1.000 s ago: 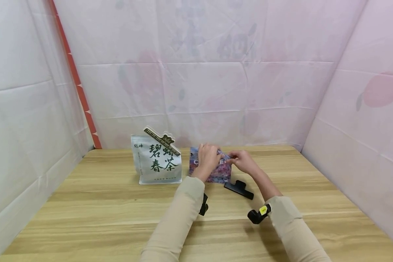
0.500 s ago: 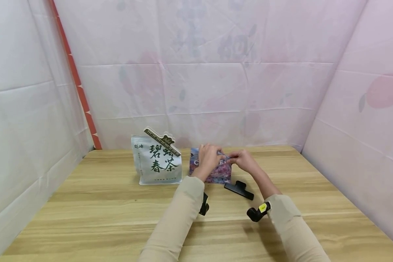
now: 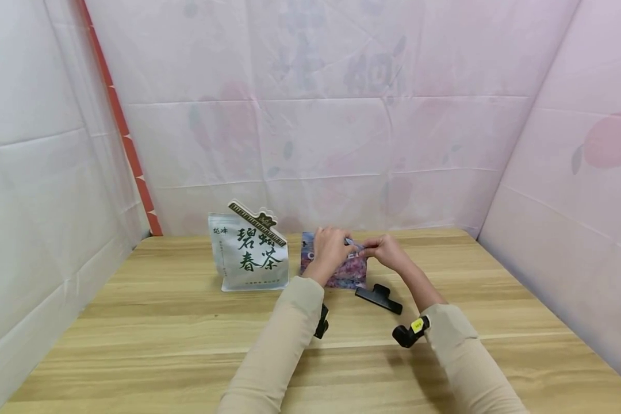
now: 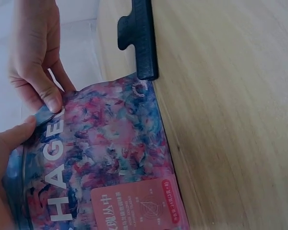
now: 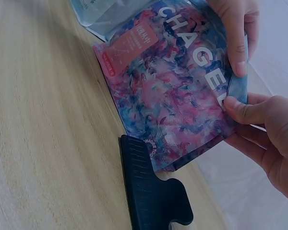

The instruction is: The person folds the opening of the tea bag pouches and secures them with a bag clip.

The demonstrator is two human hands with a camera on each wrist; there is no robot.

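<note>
A pink-and-blue tea pouch [image 5: 173, 91] with white lettering stands on the table, its top right corner folded over. My right hand [image 3: 388, 253] pinches that folded corner between thumb and fingers, as the right wrist view [image 5: 278, 134] shows. Beside it, my left hand [image 3: 331, 250] grips the top edge, thumb on the printed front and fingers behind, partly hidden. Both thumbs lie close together at the fold in the left wrist view. A black bag clip [image 3: 379, 298] lies on the wood just in front of the pouch's lower right corner.
Left of the pouch stands a pale tea bag [image 3: 248, 270] with dark characters. A cream-and-dark clip [image 3: 256, 221] sits slanted across its top right corner. White and pink sheeting [image 3: 321, 138] hangs behind the wooden table [image 3: 160, 339].
Both hands stay at the pouch's top edge with only slight finger movement at the folded corner. The clips and the pale tea bag have not moved.
</note>
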